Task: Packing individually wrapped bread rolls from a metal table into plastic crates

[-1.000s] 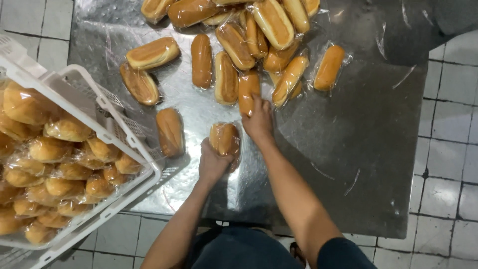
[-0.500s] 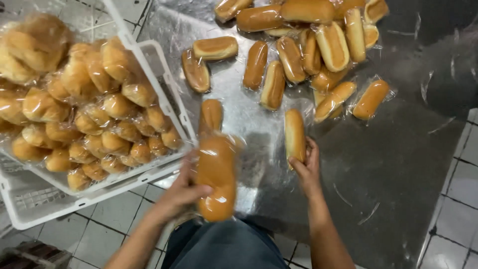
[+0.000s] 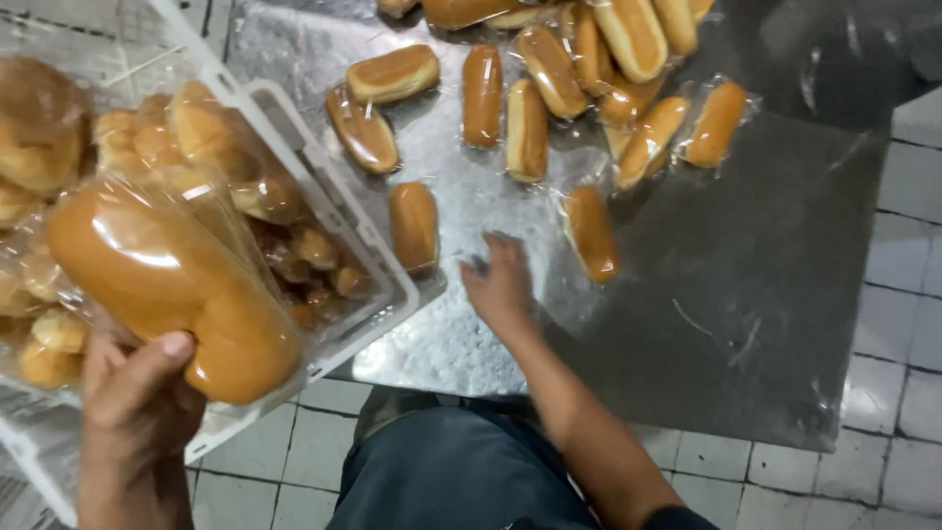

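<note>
Left hand [image 3: 132, 407] grips 1 wrapped bread pack [image 3: 172, 290] (fingers closed round its end) over the white crate [image 3: 329, 186]. Right hand [image 3: 500, 285] hovers open, empty, between 2 rolls [image 3: 414, 226] [image 3: 592, 234] on the steel table [image 3: 746, 294].

In my left hand [image 3: 132, 412]: glossy clear-plastic-wrapped bun [image 3: 172, 285]; white plastic crate [image 3: 339, 211]; dull, scuffed metal table [image 3: 706, 275]; matt floor tiles [image 3: 903, 324].

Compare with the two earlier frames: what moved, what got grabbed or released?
The left hand took hold of wrapped buns and carried them off the steel table to above the white crate. The right hand let go of its wrapped bun, which now lies beside it. The pile of wrapped buns at the far end stayed put.
</note>
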